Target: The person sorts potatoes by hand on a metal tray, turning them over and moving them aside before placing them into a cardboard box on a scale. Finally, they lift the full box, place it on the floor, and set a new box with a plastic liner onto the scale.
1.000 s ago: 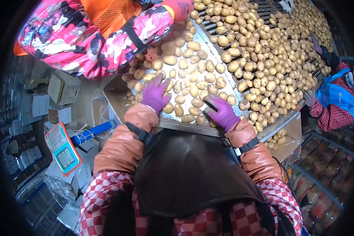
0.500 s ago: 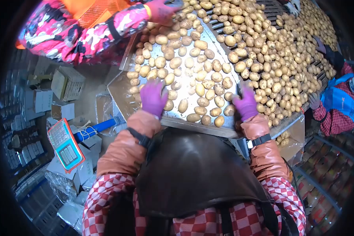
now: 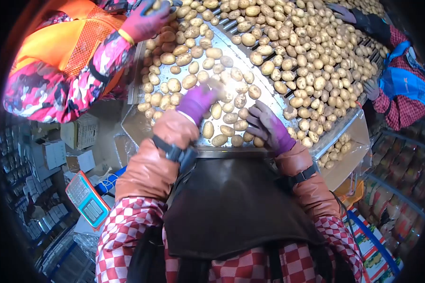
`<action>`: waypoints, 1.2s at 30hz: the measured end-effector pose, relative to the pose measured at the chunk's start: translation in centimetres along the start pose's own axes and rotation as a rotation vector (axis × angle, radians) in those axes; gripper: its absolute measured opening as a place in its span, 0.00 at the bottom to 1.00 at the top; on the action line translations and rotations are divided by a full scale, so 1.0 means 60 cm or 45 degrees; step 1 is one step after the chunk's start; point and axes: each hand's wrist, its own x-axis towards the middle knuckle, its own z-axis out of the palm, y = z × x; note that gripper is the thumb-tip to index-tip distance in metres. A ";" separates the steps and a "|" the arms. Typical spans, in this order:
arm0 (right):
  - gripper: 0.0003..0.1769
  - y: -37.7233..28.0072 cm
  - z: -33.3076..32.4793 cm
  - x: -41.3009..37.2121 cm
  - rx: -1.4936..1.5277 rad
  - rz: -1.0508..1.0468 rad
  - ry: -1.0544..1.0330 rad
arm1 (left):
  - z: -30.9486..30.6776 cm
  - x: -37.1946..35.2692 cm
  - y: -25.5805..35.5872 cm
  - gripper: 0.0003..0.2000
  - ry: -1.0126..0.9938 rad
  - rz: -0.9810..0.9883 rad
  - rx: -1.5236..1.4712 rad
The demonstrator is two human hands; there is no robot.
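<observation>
Potatoes (image 3: 319, 83) take up the most room, pale yellow-brown, round to oval, many with darker earthy blotches. They lie thick across the slatted bed (image 3: 229, 24) beyond the counter's right edge, and more thinly over the metal counter (image 3: 243, 59), where bare, shiny surface shows between them. They reach right down to its front edge, beside both hands.

Just off the counter's front right corner, an open cardboard carton (image 3: 352, 160) holds a small pile of similar potatoes. Another carton (image 3: 134, 127) stands by the front left corner; its contents cannot be made out. Farther left sits a pale slatted crate (image 3: 86, 129), contents also unclear.

The gloved right hand (image 3: 271, 125) is palm down by the front right corner, fingers parted over potatoes, gripping none that shows. The left hand (image 3: 198, 101) reaches over the counter's left half; its fingers are blurred, so I cannot tell how far they are open or whether they hold anything.
</observation>
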 end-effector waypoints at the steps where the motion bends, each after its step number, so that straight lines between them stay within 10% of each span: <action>1: 0.24 -0.028 0.011 -0.007 -0.439 -0.229 -0.047 | 0.021 -0.005 -0.011 0.29 -0.077 0.133 -0.017; 3: 0.23 -0.023 0.008 -0.003 -1.163 -0.938 -0.027 | 0.050 0.014 -0.035 0.22 0.103 0.394 -0.073; 5: 0.22 -0.023 -0.001 -0.030 -0.168 -0.196 -0.073 | 0.020 0.079 -0.045 0.19 0.511 0.318 -0.035; 7: 0.19 -0.022 -0.009 -0.063 -0.220 -0.191 0.210 | -0.031 0.134 -0.134 0.23 0.987 0.641 0.770; 9: 0.19 -0.020 -0.048 -0.105 -0.545 -0.351 0.522 | -0.066 0.122 -0.198 0.27 0.588 0.414 0.883; 11: 0.16 -0.011 -0.165 -0.157 1.409 -0.095 -0.007 | -0.064 0.068 -0.230 0.27 0.588 0.549 1.036; 14: 0.15 -0.008 -0.199 -0.231 1.153 -0.110 0.632 | -0.052 0.009 -0.225 0.24 0.620 0.592 0.935; 17: 0.19 0.011 -0.149 -0.230 -0.229 -0.308 1.109 | 0.025 0.006 -0.150 0.23 0.687 0.620 0.818; 21: 0.24 0.037 -0.158 -0.244 1.249 -0.220 0.652 | 0.125 -0.014 -0.069 0.30 0.304 1.091 0.812; 24: 0.29 0.086 -0.192 -0.300 1.522 -0.227 0.428 | 0.139 -0.002 -0.099 0.36 0.122 1.091 0.961; 28: 0.24 0.098 -0.251 -0.430 1.441 -0.310 0.989 | 0.134 -0.020 -0.112 0.36 0.204 1.150 0.931; 31: 0.24 0.215 -0.375 -0.575 1.654 -1.190 0.559 | 0.144 -0.041 -0.076 0.28 0.218 1.222 0.806; 33: 0.35 0.195 -0.368 -0.612 1.078 -0.923 0.834 | 0.139 -0.050 -0.049 0.28 -0.084 0.910 0.639; 35: 0.46 0.213 -0.386 -0.589 1.116 -0.732 1.122 | 0.155 -0.063 -0.045 0.26 -0.044 1.175 0.668; 36: 0.44 0.265 -0.416 -0.571 1.263 -0.947 0.324 | 0.162 -0.072 -0.045 0.28 0.030 1.328 0.739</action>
